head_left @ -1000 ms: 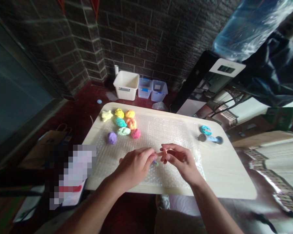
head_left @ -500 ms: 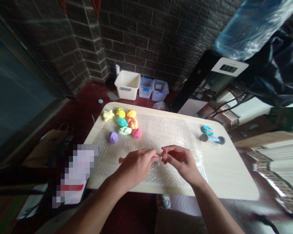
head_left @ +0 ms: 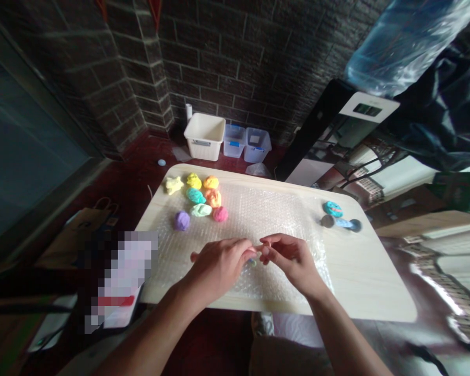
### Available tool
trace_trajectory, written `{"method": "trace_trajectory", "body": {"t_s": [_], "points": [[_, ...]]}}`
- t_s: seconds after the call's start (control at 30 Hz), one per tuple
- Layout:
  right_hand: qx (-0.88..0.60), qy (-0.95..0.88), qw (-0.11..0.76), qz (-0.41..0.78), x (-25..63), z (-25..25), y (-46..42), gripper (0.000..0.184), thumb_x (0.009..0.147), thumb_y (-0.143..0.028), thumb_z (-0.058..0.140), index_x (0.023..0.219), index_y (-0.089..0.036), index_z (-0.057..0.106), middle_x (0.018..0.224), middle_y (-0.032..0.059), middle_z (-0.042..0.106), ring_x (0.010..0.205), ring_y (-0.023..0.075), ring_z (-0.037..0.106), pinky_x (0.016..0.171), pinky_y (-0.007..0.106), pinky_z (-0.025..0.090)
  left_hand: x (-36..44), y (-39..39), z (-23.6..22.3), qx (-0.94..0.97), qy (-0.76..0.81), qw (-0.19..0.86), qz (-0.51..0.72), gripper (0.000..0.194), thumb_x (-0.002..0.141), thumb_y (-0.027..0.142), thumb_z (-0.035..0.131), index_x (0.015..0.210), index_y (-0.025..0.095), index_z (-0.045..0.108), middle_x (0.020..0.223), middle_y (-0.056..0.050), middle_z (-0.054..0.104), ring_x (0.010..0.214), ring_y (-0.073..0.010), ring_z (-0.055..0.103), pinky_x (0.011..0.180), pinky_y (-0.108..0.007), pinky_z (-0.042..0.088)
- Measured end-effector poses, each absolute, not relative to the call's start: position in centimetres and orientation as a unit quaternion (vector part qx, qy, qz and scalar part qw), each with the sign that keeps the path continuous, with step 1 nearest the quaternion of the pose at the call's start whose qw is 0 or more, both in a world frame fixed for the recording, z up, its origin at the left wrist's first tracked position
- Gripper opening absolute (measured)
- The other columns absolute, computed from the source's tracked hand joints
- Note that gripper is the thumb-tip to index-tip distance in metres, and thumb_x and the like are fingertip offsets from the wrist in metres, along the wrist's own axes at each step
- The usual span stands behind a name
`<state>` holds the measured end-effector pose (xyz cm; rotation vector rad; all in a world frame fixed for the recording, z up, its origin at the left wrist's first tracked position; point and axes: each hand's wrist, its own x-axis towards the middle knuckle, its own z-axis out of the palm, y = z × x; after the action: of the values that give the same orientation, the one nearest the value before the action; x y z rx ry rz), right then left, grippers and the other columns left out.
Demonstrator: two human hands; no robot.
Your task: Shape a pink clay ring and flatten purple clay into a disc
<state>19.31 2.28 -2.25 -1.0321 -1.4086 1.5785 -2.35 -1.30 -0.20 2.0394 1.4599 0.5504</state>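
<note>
My left hand (head_left: 222,265) is closed, palm down, over the sheet of bubble wrap (head_left: 258,209). Its fingertips meet those of my right hand (head_left: 290,260), which is pinched, thumb against fingers. Whatever they grip at the meeting point is too small and too close to skin colour to make out. Just below the fingertips a small bluish-green piece (head_left: 252,262) shows, partly hidden by my left hand. Beyond my left hand lie several lumps of soft modelling clay, among them a purple lump (head_left: 181,220), a pink lump (head_left: 220,214) and a pale green lump (head_left: 201,210).
On the right of the table (head_left: 368,282) lie a round teal piece (head_left: 332,209) and a dumbbell-shaped object (head_left: 342,223) with grey ends. A white bin (head_left: 204,138) and two clear tubs (head_left: 257,146) stand on the floor by the brick wall. A water dispenser (head_left: 317,141) stands behind the table.
My fingertips have shifted very slightly where they meet. The clay lumps and the rest of the table look the same.
</note>
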Motion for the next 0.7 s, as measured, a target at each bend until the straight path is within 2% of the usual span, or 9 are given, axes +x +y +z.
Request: {"method": "trace_trajectory", "body": {"t_s": [0.17,0.23,0.37,0.5,0.6,0.7], "points": [[-0.402,-0.561,0.388,0.611,19.4,-2.2,2.2,0.025,0.086,-0.036,0.089,0.102,-0.019,0.08,0.081,0.0049,0.077,0.071,0.0154,0.072,0.068,0.029,0.059,-2.4,-1.4,-1.0,0.764,0.527,0.308,0.209,0.021,0.108,0.037,0.053,0.1,0.023,0.065,0.098,-0.003,0.078,0.087,-0.0221,0.073,0.07,-0.031,0.042],[-0.404,-0.56,0.389,0.61,19.5,-2.2,2.1,0.026,0.086,-0.036,0.089,0.103,-0.019,0.079,0.082,0.005,0.077,0.073,0.0155,0.072,0.07,0.029,0.059,-2.4,-1.4,-1.2,0.765,0.531,0.306,0.197,0.025,0.109,0.039,0.049,0.099,0.023,0.065,0.095,-0.003,0.077,0.084,-0.0225,0.073,0.07,-0.031,0.042],[-0.413,-0.554,0.382,0.614,19.4,-2.0,2.1,0.03,0.087,-0.04,0.087,0.107,-0.019,0.079,0.081,0.0057,0.078,0.07,0.0161,0.072,0.067,0.03,0.059,-2.4,-1.3,-1.0,0.765,0.537,0.299,0.195,0.029,0.11,0.038,0.048,0.093,0.024,0.067,0.088,-0.001,0.076,0.079,-0.0212,0.071,0.067,-0.031,0.039],[-0.433,-0.553,0.379,0.603,19.3,-2.0,2.2,0.028,0.088,-0.042,0.086,0.1,-0.017,0.08,0.073,0.0055,0.077,0.064,0.0159,0.071,0.063,0.029,0.057,-2.5,-1.3,-0.9,0.762,0.532,0.3,0.216,0.025,0.109,0.032,0.051,0.094,0.024,0.069,0.092,-0.001,0.077,0.083,-0.0201,0.071,0.069,-0.03,0.04],[-0.42,-0.557,0.379,0.608,19.3,-1.9,2.2,0.028,0.086,-0.041,0.088,0.101,-0.018,0.08,0.077,0.0052,0.077,0.068,0.0163,0.071,0.066,0.03,0.058,-2.5,-1.4,-1.1,0.768,0.515,0.308,0.222,0.018,0.106,0.034,0.056,0.101,0.023,0.069,0.097,-0.002,0.077,0.085,-0.0199,0.071,0.069,-0.03,0.043],[-0.405,-0.562,0.374,0.617,19.3,-1.9,2.1,0.029,0.085,-0.039,0.088,0.104,-0.019,0.08,0.082,0.0044,0.077,0.074,0.0167,0.072,0.071,0.03,0.059,-2.5,-1.4,-1.4,0.772,0.499,0.32,0.228,0.021,0.108,0.037,0.053,0.107,0.023,0.069,0.097,-0.003,0.077,0.084,-0.0195,0.072,0.07,-0.03,0.044]]}}
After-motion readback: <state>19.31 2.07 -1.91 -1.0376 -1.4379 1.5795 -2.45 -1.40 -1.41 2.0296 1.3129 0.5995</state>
